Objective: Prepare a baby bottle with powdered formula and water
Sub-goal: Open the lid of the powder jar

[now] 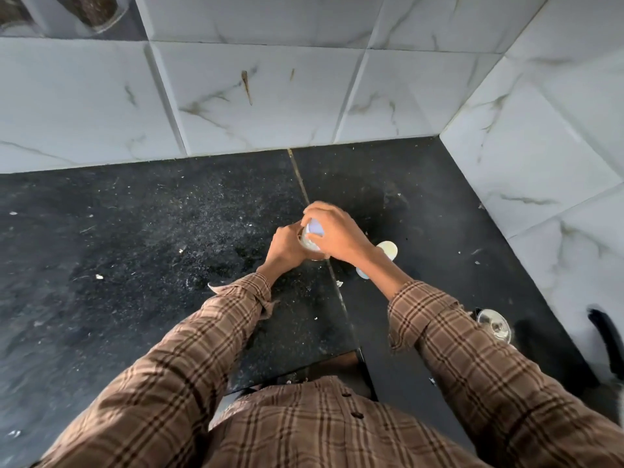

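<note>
we see both hands meeting over the dark speckled tabletop (135,231), just beside the pale seam (305,189) that runs across the stone. the left hand (287,246) curls round the side of a small clear baby bottle (309,243), gripping it from the left of the seam. the right hand (334,231) comes over the top of the same bottle, its fingers bent round a pale bluish cap (316,227) at the bottle's mouth. the bottle stands almost on the seam, mostly hidden by the two hands, so we cannot tell how full it is. just right of the seam, partly behind the right wrist, lies a small pale round object (388,249), too blurred to name. further right of the seam, near the tabletop's front edge, sits a clear glass piece (493,324). both arms wear brown checked sleeves (219,332). white marbled wall tiles (270,96) rise behind the seam's far end.
</note>
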